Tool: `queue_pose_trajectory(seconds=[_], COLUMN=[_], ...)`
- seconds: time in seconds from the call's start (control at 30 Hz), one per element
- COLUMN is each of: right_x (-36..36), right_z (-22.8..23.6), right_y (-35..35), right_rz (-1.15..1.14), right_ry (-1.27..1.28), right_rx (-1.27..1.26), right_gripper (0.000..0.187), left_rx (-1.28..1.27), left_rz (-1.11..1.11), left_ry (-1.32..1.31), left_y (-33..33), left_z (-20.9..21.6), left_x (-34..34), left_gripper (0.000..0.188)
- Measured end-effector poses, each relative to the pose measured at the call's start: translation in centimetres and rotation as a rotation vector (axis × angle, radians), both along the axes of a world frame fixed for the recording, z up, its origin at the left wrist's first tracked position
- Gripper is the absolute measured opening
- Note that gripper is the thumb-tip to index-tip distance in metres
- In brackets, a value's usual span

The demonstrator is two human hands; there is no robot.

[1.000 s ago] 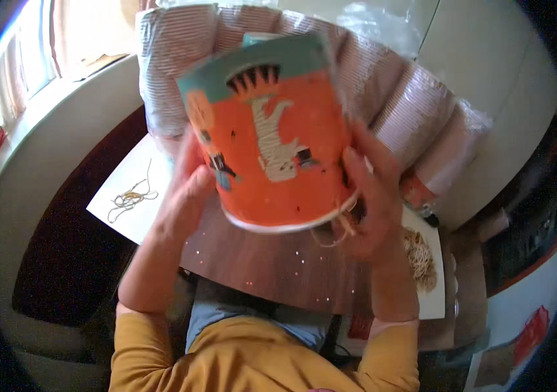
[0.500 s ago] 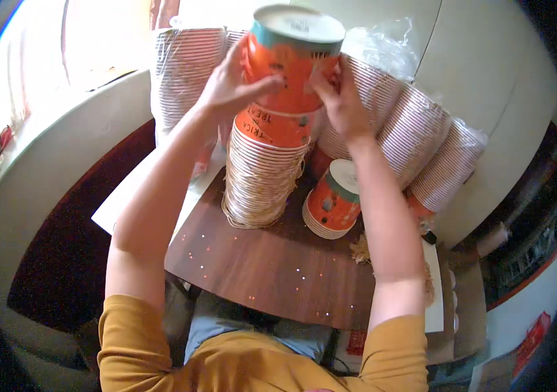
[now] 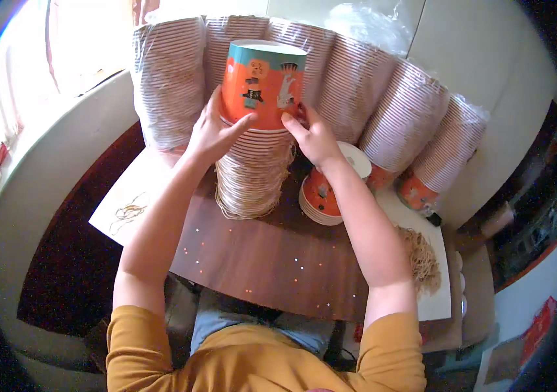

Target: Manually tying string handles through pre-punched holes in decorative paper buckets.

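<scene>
My left hand (image 3: 216, 134) and my right hand (image 3: 314, 137) are both closed on an orange and teal paper bucket (image 3: 262, 88). It is upside down, its pale base facing up, and sits over the top of a tall stack of nested paper buckets (image 3: 252, 176). Many thin tan rubber bands circle the lower rims of that stack. My thumbs press the bucket's near side low down; the other fingers wrap round its sides, partly hidden. Close to my right forearm stands a shorter stack of upturned orange buckets (image 3: 322, 195), partly covered by the arm.
Several tall plastic-wrapped bucket stacks (image 3: 406, 121) line the back of the brown table (image 3: 272, 255). A heap of rubber bands (image 3: 422, 261) lies on a white board at the right. A few loose bands (image 3: 130, 210) rest on a white surface at the left.
Both hands have come down with the bucket, from above the tall stack onto its top. The orange side of the stack's top bucket is now covered.
</scene>
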State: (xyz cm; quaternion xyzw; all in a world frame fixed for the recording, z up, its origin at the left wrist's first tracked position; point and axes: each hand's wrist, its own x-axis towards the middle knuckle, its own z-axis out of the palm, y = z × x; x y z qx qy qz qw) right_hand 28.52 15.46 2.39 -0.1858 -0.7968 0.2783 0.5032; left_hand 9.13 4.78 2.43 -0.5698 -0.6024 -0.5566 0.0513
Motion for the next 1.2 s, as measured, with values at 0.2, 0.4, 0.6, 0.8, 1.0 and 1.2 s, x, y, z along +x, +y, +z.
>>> queue_pose_trajectory(seconds=[0.2,0.4,0.6,0.8,1.0,1.2], right_x=[10.5,13.6,14.0,14.3,15.2,17.3], right_z=[0.1,-4.4,-2.1,-0.8,1.1,6.0], right_y=[-1.7,-0.1,2.6,2.1,0.4,-0.6], right_rz=[-0.444,-0.516,-0.44,-0.412,-0.504,-0.721], right_ry=[-0.391,-0.638,-0.311,-0.327,-0.263,-0.199], right_rx=[0.195,0.386,0.163,0.045,-0.019,0.414], right_gripper=[0.042,0.024,0.024,0.019,0.015,0.014], left_rx=[0.145,-0.187,-0.522,-0.331,-0.407,-0.415], left_rz=[0.071,-0.412,-0.508,-1.091,-1.0,-0.97], left_ry=[0.199,0.098,-0.655,-1.424,-1.387,-1.464], left_y=[-6.0,-7.5,-1.2,2.9,2.8,3.9], left_z=[-7.1,-13.7,-15.5,-16.9,-16.9,-19.5], left_x=[1.8,9.2,12.9,15.1,16.3,16.1], left_gripper=[0.073,0.051,0.091,0.048,0.048,0.043])
